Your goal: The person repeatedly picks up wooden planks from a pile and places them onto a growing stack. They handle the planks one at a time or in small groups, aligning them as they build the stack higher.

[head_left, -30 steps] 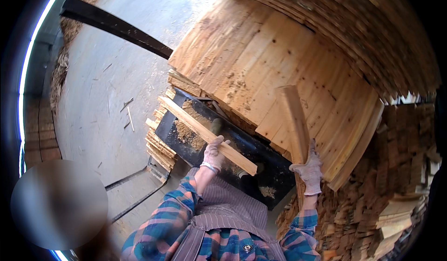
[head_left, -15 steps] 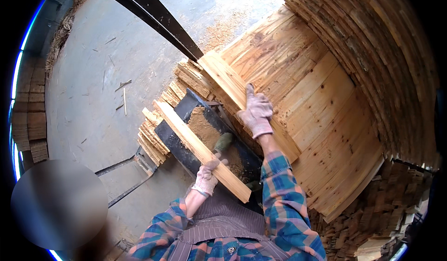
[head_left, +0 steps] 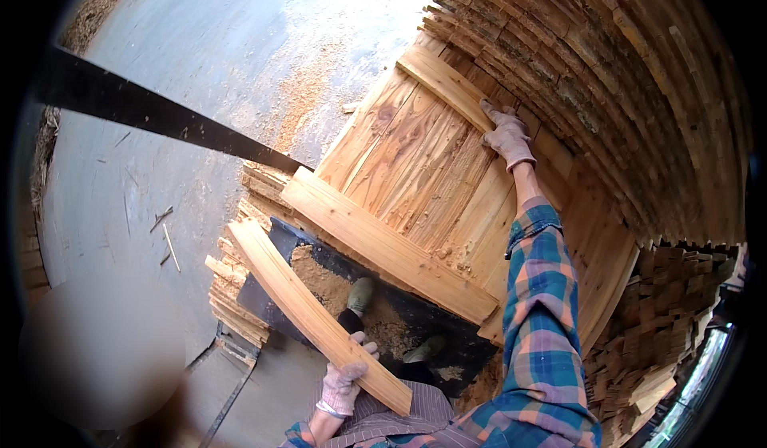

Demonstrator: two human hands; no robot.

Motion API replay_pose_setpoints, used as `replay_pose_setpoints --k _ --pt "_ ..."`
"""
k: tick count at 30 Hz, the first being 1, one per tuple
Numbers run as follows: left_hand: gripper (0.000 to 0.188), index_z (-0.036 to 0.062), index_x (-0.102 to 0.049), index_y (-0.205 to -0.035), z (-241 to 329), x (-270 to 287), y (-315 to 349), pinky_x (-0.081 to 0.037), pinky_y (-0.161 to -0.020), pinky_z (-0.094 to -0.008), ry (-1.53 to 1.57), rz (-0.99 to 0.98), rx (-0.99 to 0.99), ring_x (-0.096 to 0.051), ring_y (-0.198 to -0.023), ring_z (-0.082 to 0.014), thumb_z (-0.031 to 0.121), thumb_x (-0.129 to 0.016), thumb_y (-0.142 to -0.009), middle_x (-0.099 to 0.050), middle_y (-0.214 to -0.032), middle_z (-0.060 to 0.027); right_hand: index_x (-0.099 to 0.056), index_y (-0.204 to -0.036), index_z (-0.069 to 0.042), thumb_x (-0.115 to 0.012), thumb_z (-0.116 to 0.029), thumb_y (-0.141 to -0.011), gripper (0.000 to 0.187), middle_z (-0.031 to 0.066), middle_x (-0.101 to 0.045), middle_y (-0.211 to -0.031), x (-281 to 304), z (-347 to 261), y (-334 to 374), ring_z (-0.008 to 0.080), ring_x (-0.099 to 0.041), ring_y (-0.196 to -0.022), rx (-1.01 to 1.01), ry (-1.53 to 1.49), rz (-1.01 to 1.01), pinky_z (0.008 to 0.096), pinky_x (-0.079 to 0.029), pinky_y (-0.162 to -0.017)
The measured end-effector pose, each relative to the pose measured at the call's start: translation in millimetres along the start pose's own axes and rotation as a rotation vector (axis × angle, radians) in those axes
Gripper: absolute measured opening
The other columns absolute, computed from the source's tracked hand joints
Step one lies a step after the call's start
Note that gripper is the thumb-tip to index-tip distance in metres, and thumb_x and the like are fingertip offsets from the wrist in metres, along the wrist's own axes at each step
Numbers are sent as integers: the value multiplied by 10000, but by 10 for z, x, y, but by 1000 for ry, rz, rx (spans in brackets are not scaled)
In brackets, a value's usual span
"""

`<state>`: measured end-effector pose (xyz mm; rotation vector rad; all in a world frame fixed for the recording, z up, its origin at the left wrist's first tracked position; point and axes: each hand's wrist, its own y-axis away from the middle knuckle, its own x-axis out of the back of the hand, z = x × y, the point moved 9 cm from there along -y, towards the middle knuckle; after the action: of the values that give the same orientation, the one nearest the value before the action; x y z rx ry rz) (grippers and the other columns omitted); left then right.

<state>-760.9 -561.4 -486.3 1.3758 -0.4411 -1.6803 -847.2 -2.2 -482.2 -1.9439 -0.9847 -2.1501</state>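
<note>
My gloved left hand [head_left: 345, 380] is closed around the lower part of a long pale plank [head_left: 319, 320], which slants up to the left in front of my body. Farther out, my gloved right hand [head_left: 509, 136] grips another board [head_left: 447, 80] lying on the wide layer of planks [head_left: 399, 152], close to the tall stack. Its thumb is on the near side and its fingers reach across. A separate board [head_left: 383, 244] lies along the near edge of that layer, with neither hand touching it.
A tall wall of stacked planks [head_left: 575, 88] rises at the right. A black beam [head_left: 176, 112] crosses the upper left. My feet stand on a dark, sawdust-covered platform [head_left: 280, 296], beside stacked plank ends [head_left: 232, 288]. More wood pieces [head_left: 639, 344] are piled at the lower right.
My right hand has left the near-edge board and reached outward to a board by the tall stack. My left hand still holds its plank. The whole view has shifted.
</note>
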Motion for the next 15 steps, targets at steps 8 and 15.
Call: replay_pose_setpoints --k 8,15 --pt "728 -19 -417 -1280 -39 -150 34 -498 -931 -427 -311 16 121 -581 -1081 -307 31 -732 -625 -551 -1194 -147 -389 -1421 -353 -575 -76 -789 714 183 -338 -1476 9 -63 -323 396 -292 -1371 154 -84 128 419 -288 -1128" --pt "628 11 -453 -1296 -311 -1013 -242 -505 -859 -349 -526 -56 49 -579 -1064 -243 15 -684 -712 -545 -1200 -103 -318 -1440 -169 -676 -317 -789 757 170 -544 -1217 -589 -418 1459 290 -578 -1016 511 -631 207 327 -460 -865"
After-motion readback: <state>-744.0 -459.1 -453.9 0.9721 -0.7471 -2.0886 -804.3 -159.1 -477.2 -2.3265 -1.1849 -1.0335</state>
